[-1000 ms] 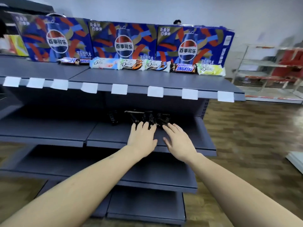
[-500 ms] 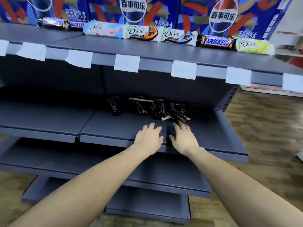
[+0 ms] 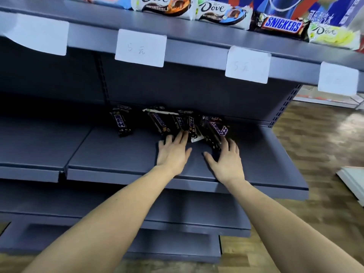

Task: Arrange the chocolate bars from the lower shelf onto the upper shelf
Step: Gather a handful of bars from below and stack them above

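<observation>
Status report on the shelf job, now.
Left hand and right hand open, flat on lower shelf, holding nothing. Snickers bars piled at fingertips, one apart. Nothing blocking.

1. We see the lower shelf [image 3: 122, 154] as painted metal, matt grey-blue and smooth.
2. The upper shelf [image 3: 193, 34] looks the same matt painted metal.
3. The dark chocolate bars [image 3: 157, 121] wear glossy plastic wrappers that crinkle and catch light.
4. The Dove bars [image 3: 163, 5] above have shiny wrappers too.
5. The price tags [image 3: 140, 47] look like plain matt white paper.
6. The floor [image 3: 319, 134] shows a wood grain with a soft sheen.
</observation>
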Demonstrator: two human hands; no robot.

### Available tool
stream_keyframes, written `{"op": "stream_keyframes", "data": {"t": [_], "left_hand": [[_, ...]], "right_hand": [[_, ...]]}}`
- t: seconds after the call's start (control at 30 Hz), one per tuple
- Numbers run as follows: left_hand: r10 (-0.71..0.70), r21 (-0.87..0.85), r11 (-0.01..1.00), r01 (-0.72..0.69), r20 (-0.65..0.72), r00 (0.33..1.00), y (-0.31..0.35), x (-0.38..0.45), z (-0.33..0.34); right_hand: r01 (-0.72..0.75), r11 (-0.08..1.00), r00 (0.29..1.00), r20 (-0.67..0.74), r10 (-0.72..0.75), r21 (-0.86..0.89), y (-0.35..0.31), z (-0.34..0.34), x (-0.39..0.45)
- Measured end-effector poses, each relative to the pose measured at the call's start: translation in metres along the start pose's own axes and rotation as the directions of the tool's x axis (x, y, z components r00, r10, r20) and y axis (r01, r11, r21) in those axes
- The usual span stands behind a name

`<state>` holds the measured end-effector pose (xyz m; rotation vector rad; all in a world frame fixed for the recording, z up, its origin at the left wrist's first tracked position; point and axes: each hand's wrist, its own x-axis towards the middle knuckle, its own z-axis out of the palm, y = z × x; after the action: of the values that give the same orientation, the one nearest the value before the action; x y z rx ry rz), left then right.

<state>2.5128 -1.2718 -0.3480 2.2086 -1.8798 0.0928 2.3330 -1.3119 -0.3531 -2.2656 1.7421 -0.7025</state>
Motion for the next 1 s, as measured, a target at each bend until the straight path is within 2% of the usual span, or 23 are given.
{"op": "stream_keyframes", "data": {"t": [0.2, 0.37, 0.47, 0.63, 0.77, 0.87, 1.0], "left_hand": [[0.032, -0.014, 0.999, -0.033, -0.050, 0.998, 0.006, -0.012, -0.005], [0.053, -0.095, 0.994, -0.058, -0.059, 0.997, 0.006, -0.023, -0.002], [0.044, -0.167, 0.985, -0.051, -0.047, 0.998, 0.007, -0.028, -0.001], [0.007, -0.292, 0.956, -0.039, -0.110, 0.994, 0.008, -0.032, -0.001], [-0.031, -0.426, 0.903, -0.047, -0.175, 0.984, 0.005, -0.041, -0.005], [-0.086, -0.533, 0.846, -0.013, -0.161, 0.983, 0.005, -0.047, -0.010], [-0.237, -0.695, 0.712, 0.099, -0.106, 0.966, 0.009, -0.060, -0.015]], "right_hand": [[0.001, 0.993, 0.983, -0.183, 0.021, 0.119, 0.002, -0.006, -0.008], [0.071, 0.965, 0.990, -0.137, -0.038, 0.251, 0.006, -0.010, -0.015], [0.079, 0.967, 0.992, -0.112, -0.053, 0.241, 0.007, -0.011, -0.016], [0.042, 0.974, 0.995, -0.100, -0.021, 0.223, 0.006, -0.012, -0.018], [0.050, 0.986, 0.993, -0.112, -0.032, 0.161, 0.004, -0.012, -0.019], [0.082, 0.987, 0.991, -0.112, -0.067, 0.141, 0.003, -0.011, -0.019], [0.110, 0.989, 0.988, -0.116, -0.099, 0.099, 0.005, -0.013, -0.021]]}}
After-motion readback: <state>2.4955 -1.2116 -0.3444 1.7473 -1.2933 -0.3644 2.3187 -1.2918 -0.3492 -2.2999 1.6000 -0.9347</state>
